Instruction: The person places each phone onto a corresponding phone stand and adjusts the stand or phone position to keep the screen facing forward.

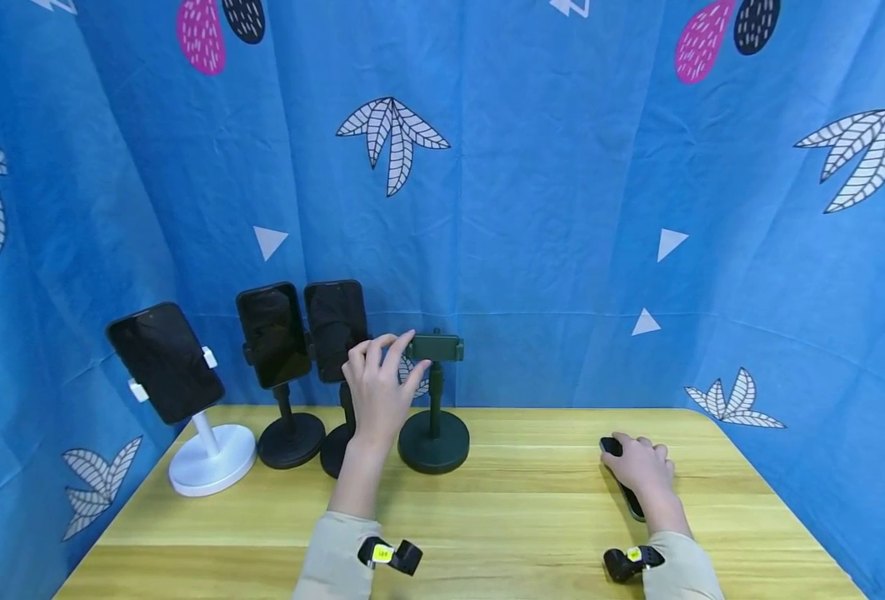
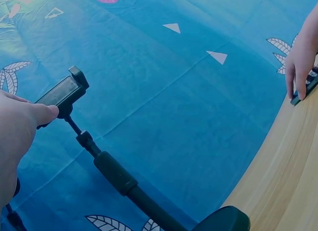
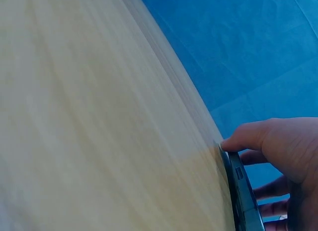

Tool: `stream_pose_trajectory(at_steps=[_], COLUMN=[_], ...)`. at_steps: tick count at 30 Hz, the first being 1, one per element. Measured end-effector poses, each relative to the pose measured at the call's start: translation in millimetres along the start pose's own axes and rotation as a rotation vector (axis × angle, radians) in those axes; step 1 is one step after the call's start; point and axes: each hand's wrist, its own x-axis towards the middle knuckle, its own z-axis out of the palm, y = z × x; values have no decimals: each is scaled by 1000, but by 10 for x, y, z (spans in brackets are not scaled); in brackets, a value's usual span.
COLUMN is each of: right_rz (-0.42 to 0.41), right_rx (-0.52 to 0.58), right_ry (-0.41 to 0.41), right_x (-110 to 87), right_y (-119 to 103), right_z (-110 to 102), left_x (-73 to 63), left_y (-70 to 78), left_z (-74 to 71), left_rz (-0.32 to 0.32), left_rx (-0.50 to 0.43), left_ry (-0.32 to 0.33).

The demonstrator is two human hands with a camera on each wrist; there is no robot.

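My left hand (image 1: pixel 377 392) is at the left end of the dark green phone stand's clamp (image 1: pixel 442 347). In the left wrist view its thumb (image 2: pixel 45 113) lies against the clamp's near end, with the other fingers partly hidden behind. The stand's round base (image 1: pixel 433 454) rests on the table, and its clamp holds no phone. Over at the right, my right hand (image 1: pixel 643 468) grips a dark phone (image 1: pixel 634 502) by its long edges, thumb on one side and fingers on the other. That phone (image 3: pixel 243 196) lies on the tabletop, partly covered by the hand.
Left of the green stand, a white stand (image 1: pixel 212 461) and two black stands (image 1: pixel 291 440) each hold a dark phone, such as this tilted one (image 1: pixel 165 362). One black stand is close behind my left forearm. A blue patterned curtain (image 1: pixel 532 250) borders the wooden table (image 1: pixel 532 517).
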Motion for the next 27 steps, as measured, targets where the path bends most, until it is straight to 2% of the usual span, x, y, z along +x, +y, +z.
stream_pose_trajectory(at_steps=[16, 27], right_rz=[8, 26], right_rx=[28, 81], right_ry=[81, 222], right_x=[13, 48], right_y=[-36, -136], right_z=[-14, -44], left_x=[8, 27], left_y=[-18, -69], left_z=[17, 60], left_rz=[1, 7], left_rx=[-10, -23], left_ry=[2, -2])
